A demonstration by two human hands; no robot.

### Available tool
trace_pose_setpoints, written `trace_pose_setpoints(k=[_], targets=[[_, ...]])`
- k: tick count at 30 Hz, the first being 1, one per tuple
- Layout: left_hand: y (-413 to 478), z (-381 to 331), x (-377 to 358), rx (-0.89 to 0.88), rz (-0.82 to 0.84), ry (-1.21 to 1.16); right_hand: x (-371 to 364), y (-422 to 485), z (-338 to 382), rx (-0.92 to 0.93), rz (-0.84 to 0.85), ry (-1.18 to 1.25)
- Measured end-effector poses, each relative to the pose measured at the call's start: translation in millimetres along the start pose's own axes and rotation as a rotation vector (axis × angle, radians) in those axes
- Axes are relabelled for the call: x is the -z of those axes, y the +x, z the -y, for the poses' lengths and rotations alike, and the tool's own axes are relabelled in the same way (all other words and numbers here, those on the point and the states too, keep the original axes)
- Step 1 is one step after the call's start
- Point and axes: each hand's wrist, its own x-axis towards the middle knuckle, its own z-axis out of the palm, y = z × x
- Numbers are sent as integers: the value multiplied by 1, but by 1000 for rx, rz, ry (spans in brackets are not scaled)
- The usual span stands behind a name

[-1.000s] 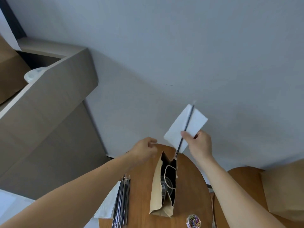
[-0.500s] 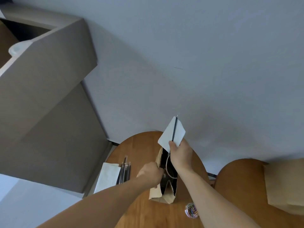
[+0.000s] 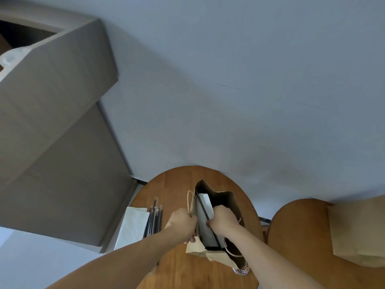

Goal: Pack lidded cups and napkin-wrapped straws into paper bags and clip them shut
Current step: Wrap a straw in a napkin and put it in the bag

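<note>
Our right fingers (image 3: pixel 209 223) curl round the napkin-wrapped straw (image 3: pixel 205 230), pinching the white napkin and the black straw together at the mouth of the paper bag (image 3: pixel 226 198). Most of the napkin is already inside the bag, against its left wall. Our left fingers (image 3: pixel 192 239) are clenched on the left edge of the bag's mouth, just below the rope handle (image 3: pixel 188 202), and hold that side apart from the other. The right hand (image 3: pixel 223 221) and left hand (image 3: pixel 180 223) sit close together, with only the napkin between them.

The bag stands on a round wooden table (image 3: pixel 177 184). Left of it lies a bundle of dark straws (image 3: pixel 155 219), and further left a stack of white napkins (image 3: pixel 133 225) at the table's edge. A tub of coloured clips (image 3: pixel 241 271) shows near the bag's near corner, partly hidden. To the right, on a second table (image 3: pixel 295 230), lies another paper bag (image 3: pixel 358 230). A grey cabinet (image 3: pixel 52 105) rises at far left.
</note>
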Motion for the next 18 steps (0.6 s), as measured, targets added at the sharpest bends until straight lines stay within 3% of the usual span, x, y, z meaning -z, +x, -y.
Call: trace_pose_setpoints(k=[10, 18], targets=[[-15, 4, 15, -71, -13, 145, -46, 66, -9, -145, 83, -10], [-11, 13, 23, -63, -25, 124, -51, 62, -1, -129, -17, -47]])
